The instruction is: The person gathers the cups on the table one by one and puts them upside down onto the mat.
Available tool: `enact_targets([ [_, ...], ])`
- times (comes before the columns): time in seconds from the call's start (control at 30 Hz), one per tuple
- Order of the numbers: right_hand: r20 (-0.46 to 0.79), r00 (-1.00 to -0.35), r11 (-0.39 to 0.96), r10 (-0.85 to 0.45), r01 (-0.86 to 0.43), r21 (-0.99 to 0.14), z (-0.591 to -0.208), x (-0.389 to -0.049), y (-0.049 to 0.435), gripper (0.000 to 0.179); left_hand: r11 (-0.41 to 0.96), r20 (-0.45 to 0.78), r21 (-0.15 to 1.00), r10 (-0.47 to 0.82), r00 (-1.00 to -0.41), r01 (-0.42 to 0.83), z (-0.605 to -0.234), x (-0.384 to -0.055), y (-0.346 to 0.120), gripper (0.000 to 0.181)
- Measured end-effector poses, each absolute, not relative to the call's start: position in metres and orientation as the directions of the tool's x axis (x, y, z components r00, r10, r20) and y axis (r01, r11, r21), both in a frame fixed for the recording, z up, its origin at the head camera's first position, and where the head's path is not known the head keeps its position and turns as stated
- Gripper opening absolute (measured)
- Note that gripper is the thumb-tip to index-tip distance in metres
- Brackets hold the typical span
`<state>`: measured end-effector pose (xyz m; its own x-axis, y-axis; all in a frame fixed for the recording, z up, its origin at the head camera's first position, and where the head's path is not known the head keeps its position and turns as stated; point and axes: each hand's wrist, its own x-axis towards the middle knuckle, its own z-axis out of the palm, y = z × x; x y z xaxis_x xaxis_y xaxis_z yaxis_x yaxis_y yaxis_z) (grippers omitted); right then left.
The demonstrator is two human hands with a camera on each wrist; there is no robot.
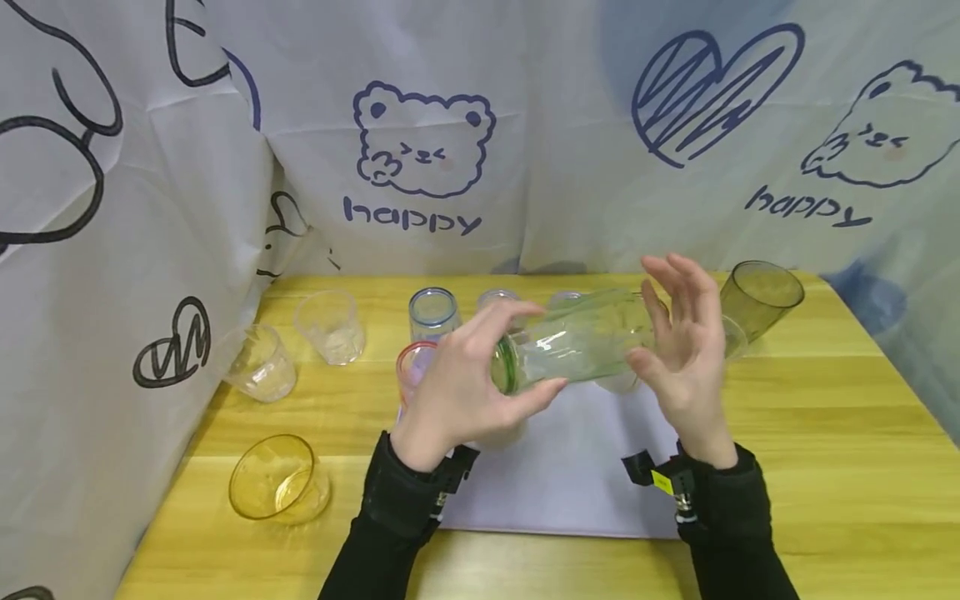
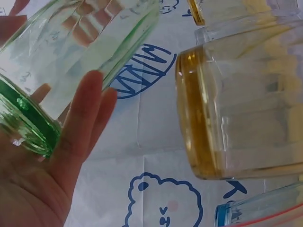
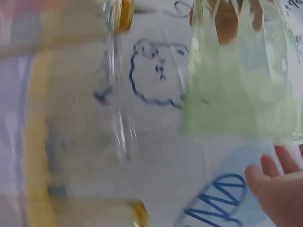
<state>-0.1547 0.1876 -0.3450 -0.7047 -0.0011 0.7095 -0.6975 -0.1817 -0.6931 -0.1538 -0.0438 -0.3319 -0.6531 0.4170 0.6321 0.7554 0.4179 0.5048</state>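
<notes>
A pale green glass (image 1: 588, 337) lies sideways in the air above the table, its thick, darker green base toward my left hand (image 1: 468, 379). That hand holds the base between thumb and fingers; the left wrist view also shows the green glass (image 2: 71, 61) against its palm. My right hand (image 1: 686, 358) is at the other end, by the wide mouth, thumb and fingers spread apart. In the right wrist view the fingers of that hand (image 3: 284, 184) are just by the rim; whether they touch it I cannot tell. Behind my left hand stands a red-rimmed glass (image 1: 408, 367).
A purple-grey mat (image 1: 570, 467) lies on the wooden table. At the back are a blue-rimmed glass (image 1: 433, 312) and more glasses partly hidden. Clear glasses (image 1: 330, 329) and an amber glass (image 1: 277, 483) stand left; a dark grey glass (image 1: 761, 300) stands right. Printed cloth hangs behind.
</notes>
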Motion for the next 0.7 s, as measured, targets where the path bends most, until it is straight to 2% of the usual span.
enact_targets([
  [0.13,0.770,-0.623,0.073,-0.139,-0.782,-0.619,-0.342,-0.151,0.193,0.098,0.468,0.580,0.488,0.457,-0.674,0.737,-0.332,-0.151,-0.044,0.062],
  [0.27,0.742,-0.608,0.241,-0.282,-0.794,-0.558,-0.337,-0.146,0.197,0.109,0.504,0.549,0.471,0.476,-0.687,0.725,-0.332,-0.150,-0.042,0.059],
  [0.5,0.545,-0.708,0.476,-0.449,-0.706,-0.524,-0.335,-0.143,0.195,0.124,0.535,0.538,0.465,0.462,-0.705,0.706,-0.334,-0.151,-0.038,0.058],
  [0.7,0.446,-0.734,0.594,-0.513,-0.678,-0.432,-0.341,-0.144,0.185,0.128,0.577,0.518,0.467,0.435,-0.736,0.670,-0.336,-0.150,-0.035,0.057],
])
